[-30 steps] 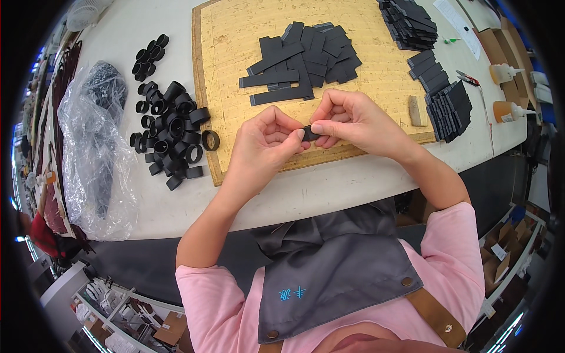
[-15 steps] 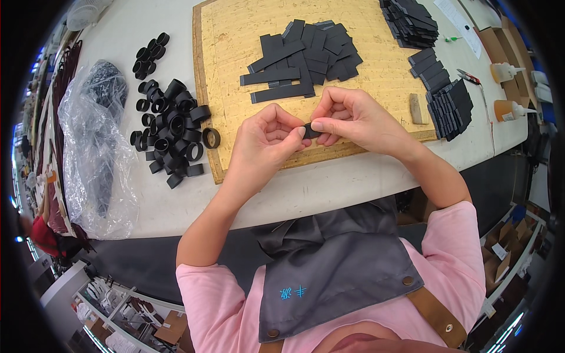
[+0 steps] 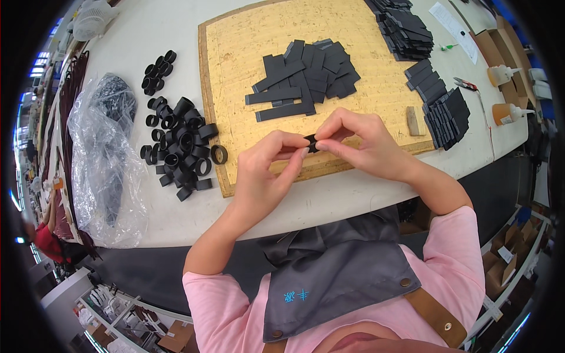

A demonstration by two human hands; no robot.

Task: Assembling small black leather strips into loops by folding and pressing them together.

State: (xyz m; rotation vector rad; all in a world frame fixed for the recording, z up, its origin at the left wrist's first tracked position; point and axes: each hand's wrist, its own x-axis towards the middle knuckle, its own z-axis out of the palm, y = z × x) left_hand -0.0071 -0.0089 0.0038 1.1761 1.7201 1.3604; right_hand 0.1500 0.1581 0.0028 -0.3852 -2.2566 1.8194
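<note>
Between my two hands is a small black ring (image 3: 312, 143), like a strip bent into a loop, held over the near edge of the yellow board (image 3: 235, 65). My left hand (image 3: 269, 167) pinches its left side between thumb and forefinger. From the right, my right hand (image 3: 364, 146) grips the other side the same way, and the fingertips hide part of it. Beyond my hands lies a loose heap of flat black strips (image 3: 318, 73) on the board. Left of the board, many similar black rings (image 3: 182, 138) are piled on the white table.
A clear plastic bag (image 3: 106, 170) with dark contents lies far left. Stacks of black strips (image 3: 450, 117) line the board's right side, near a small block (image 3: 415, 120). Red-handled snips (image 3: 466, 85) and two glue bottles (image 3: 507, 113) are further right. A person in red (image 3: 50, 241) is off to the left.
The view has shifted, so the table contents sit slightly lower. My fingers have changed their pinch on the black ring, which now shows its opening more.
</note>
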